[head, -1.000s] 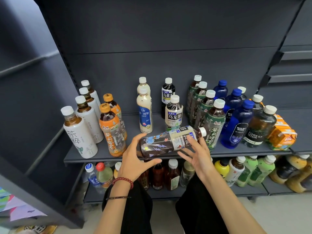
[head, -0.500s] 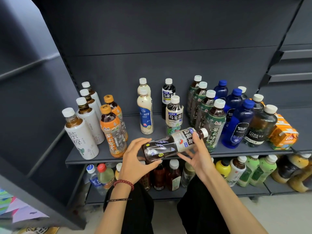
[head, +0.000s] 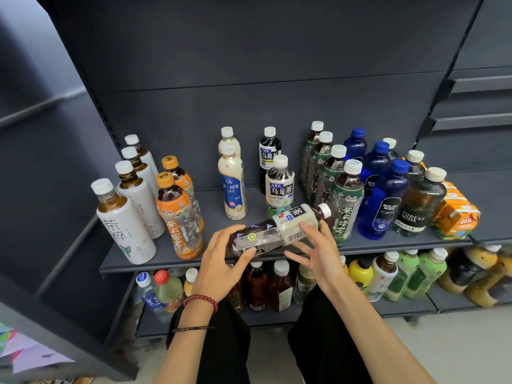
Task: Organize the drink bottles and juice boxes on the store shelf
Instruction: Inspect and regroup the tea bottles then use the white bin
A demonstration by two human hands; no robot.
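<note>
Tea bottle (head: 277, 231) lying sideways over the shelf's (head: 169, 263) front edge: left hand (head: 221, 256) wraps its base, right hand (head: 313, 250) rests straight, spread fingers on the label; seemingly full, stiff, slick plastic, best gripped mid-body.

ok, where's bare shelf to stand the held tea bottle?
Bare dark grey metal shelf shows between the orange-capped tea bottles and the cream milk-tea bottles, and again between those and the white-capped oolong tea bottles. Crowded on the right: green-label tea bottles, blue plastic bottles, orange juice boxes.
</note>
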